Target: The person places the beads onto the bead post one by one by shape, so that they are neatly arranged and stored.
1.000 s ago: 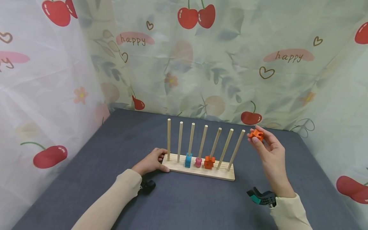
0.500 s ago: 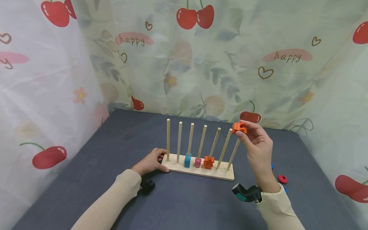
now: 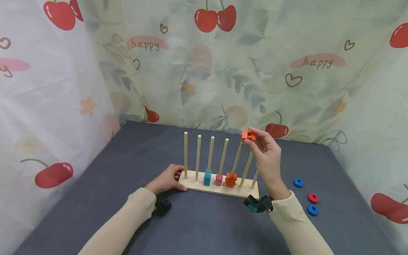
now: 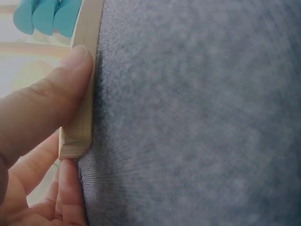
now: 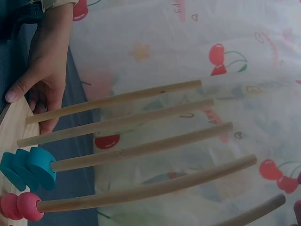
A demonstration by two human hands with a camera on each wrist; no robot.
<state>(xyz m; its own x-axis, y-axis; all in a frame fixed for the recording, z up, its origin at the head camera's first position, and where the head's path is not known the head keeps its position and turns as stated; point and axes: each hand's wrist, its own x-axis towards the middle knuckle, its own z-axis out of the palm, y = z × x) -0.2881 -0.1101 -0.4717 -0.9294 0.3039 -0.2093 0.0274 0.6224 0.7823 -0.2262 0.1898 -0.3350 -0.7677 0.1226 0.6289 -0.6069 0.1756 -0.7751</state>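
My left hand (image 3: 165, 180) grips the left end of a wooden peg board (image 3: 191, 182); in the left wrist view the thumb lies along the board's edge (image 4: 84, 113). Several upright pegs stand on it. Low on three neighbouring pegs sit a blue wavy bead (image 3: 207, 178), a pink rounded bead (image 3: 219, 180) and an orange notched bead (image 3: 231, 180). With thumb and fingers, my right hand (image 3: 268, 156) pinches a second orange notched bead (image 3: 247, 135) at the tip of the peg bearing the orange one. Whether the peg enters its hole I cannot tell.
On the dark table (image 3: 204, 226), right of the board, lie two blue ring beads (image 3: 298, 182) and a red ring bead (image 3: 313, 198). A cherry-patterned curtain (image 3: 178, 71) closes off the back and sides. My right hand partly covers the rightmost pegs.
My right hand has carried the orange bead leftward, from beyond the rightmost peg to the fifth peg's tip. The ring beads on the right have come into view. My left hand stays put.
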